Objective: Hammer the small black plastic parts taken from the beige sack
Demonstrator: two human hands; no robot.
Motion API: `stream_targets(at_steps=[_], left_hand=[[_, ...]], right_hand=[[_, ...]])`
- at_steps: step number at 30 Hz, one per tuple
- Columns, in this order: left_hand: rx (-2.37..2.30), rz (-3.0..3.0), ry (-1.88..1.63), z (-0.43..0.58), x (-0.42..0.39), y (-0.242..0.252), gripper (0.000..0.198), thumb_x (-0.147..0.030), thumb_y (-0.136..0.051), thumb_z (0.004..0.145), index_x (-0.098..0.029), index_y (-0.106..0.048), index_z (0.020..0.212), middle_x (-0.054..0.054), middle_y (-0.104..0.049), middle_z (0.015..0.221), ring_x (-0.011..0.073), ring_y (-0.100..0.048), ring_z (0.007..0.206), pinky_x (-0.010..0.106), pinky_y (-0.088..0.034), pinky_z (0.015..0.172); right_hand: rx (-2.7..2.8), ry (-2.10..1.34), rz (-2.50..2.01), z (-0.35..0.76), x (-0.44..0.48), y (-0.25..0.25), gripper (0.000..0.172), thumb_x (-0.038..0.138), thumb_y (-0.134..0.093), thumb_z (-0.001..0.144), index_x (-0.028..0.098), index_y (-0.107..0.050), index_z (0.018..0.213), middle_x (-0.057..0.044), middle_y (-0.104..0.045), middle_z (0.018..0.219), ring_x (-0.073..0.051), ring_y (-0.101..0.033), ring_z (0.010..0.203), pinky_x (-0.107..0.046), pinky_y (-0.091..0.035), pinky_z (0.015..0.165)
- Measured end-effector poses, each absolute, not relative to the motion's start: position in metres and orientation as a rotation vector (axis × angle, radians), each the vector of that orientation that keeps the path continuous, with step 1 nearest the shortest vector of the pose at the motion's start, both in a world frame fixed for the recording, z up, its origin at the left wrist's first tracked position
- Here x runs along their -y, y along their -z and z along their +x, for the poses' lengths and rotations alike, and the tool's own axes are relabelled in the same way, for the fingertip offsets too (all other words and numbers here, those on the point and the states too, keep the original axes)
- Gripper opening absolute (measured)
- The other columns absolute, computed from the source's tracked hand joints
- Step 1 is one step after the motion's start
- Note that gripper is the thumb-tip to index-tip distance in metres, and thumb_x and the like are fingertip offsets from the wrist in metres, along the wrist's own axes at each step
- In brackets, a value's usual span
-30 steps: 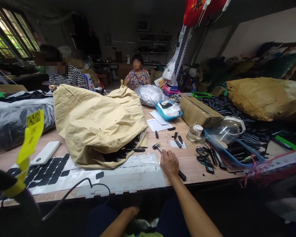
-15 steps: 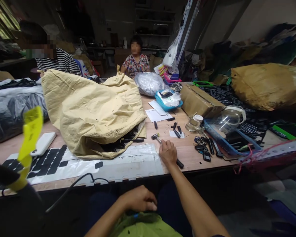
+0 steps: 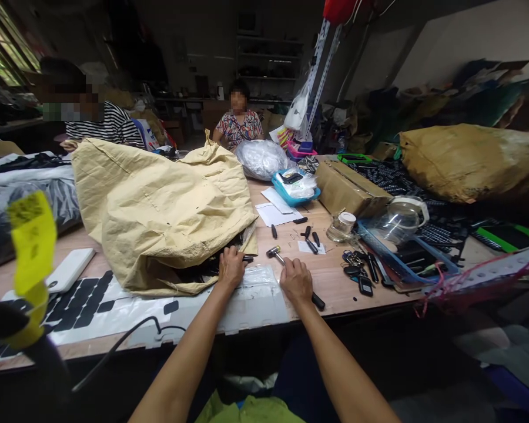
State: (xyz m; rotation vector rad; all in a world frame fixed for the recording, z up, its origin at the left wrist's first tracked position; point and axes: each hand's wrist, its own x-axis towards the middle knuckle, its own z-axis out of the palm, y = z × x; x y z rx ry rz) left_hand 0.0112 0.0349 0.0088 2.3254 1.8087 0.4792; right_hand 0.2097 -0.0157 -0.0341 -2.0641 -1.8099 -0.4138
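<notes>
My right hand point(image 3: 296, 282) rests on the wooden table point(image 3: 335, 276), closed round the black handle of a small hammer point(image 3: 274, 252) whose metal head points away from me. My left hand point(image 3: 231, 267) reaches to the mouth of a big yellow sack point(image 3: 158, 205), fingers curled on thin black rod-like pieces point(image 3: 247, 257) spilling out of it. A clear plastic sheet point(image 3: 251, 294) lies under both hands.
Keys and black fobs point(image 3: 359, 276), a glass jar point(image 3: 340, 226), a cardboard box point(image 3: 350, 191), a blue tray point(image 3: 293, 188) and a clear jug point(image 3: 401, 217) crowd the right. A white phone point(image 3: 68, 269) and black-patterned mat point(image 3: 83, 302) lie left. Two people sit at the far side.
My left hand has come up from my lap, below the table edge, to the sack's mouth. My right hand has stayed on the hammer handle.
</notes>
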Motion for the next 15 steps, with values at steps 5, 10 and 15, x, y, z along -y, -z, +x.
stream_targets(at_steps=[5,10,15], left_hand=[[-1.726,2.395,-0.520,0.006,-0.017,-0.009,0.007,-0.024,-0.065,0.088,-0.025,-0.070,0.093,0.009,-0.062,0.101,0.0282,-0.050,0.101,0.040,-0.039,0.085],[-1.665,2.345,-0.533,-0.004,0.009,0.000,0.010,-0.025,-0.064,0.090,-0.026,-0.071,0.097,0.007,-0.065,0.097,0.0267,-0.052,0.100,0.039,-0.038,0.086],[-1.654,2.247,-0.630,-0.008,0.013,0.011,0.020,-0.024,-0.061,0.090,-0.027,-0.070,0.108,0.006,-0.065,0.102,0.0253,-0.053,0.101,0.038,-0.040,0.088]], right_hand=[[1.816,0.414,-2.070,0.210,0.016,0.033,0.025,0.016,-0.051,0.088,0.021,-0.067,0.107,-0.008,-0.057,0.088,-0.021,-0.049,0.084,-0.031,-0.032,0.067],[1.827,0.384,-2.090,0.210,0.017,0.028,0.024,0.017,-0.049,0.090,0.020,-0.067,0.107,-0.009,-0.057,0.090,-0.022,-0.048,0.086,-0.031,-0.031,0.067],[1.825,0.348,-2.103,0.210,0.017,0.028,0.026,0.017,-0.049,0.091,0.020,-0.066,0.109,-0.009,-0.057,0.092,-0.022,-0.047,0.086,-0.031,-0.030,0.067]])
